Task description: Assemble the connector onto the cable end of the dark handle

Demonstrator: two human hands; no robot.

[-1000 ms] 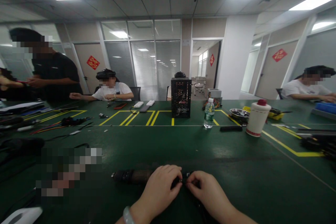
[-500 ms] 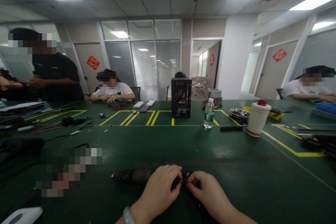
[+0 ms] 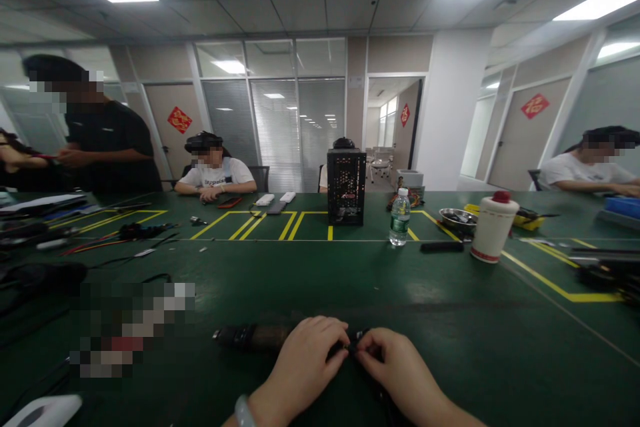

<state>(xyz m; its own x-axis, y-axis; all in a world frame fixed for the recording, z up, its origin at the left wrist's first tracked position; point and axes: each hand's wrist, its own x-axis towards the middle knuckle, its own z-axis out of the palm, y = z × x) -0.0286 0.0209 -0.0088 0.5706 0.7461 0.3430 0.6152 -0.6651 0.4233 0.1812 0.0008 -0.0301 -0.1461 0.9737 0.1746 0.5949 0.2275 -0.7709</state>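
Centrally, at the near edge of the view, my left hand (image 3: 300, 365) and my right hand (image 3: 397, 365) meet over a dark cylindrical cable piece (image 3: 253, 337) lying on the green bench top (image 3: 440, 293). Its long axis runs almost level across my view, with its blunt free end pointing left and its other end between my hands. Both hands are curled and nearly closed: the left fingers wrap the piece's right end, and the right fingertips (image 3: 363, 355) pinch at the same spot, so together they have hold of it. Exactly what they grip is hidden by my fingers. A thin black cord (image 3: 385, 400) runs from under my right hand toward the bottom edge, and a pale band (image 3: 244, 412) circles my left wrist. Farther along the bench stand a water bottle (image 3: 400, 217), a white bottle with a red cap (image 3: 494, 235), a steel tray (image 3: 457, 219) and a black mesh case (image 3: 346, 187). Yellow tape lines (image 3: 240, 225) mark the bench. The bottle labels are too small to read. Across the bench sits a co-worker in a white T-shirt (image 3: 217, 177), hands on the bench; another stands at left in black (image 3: 110, 140).
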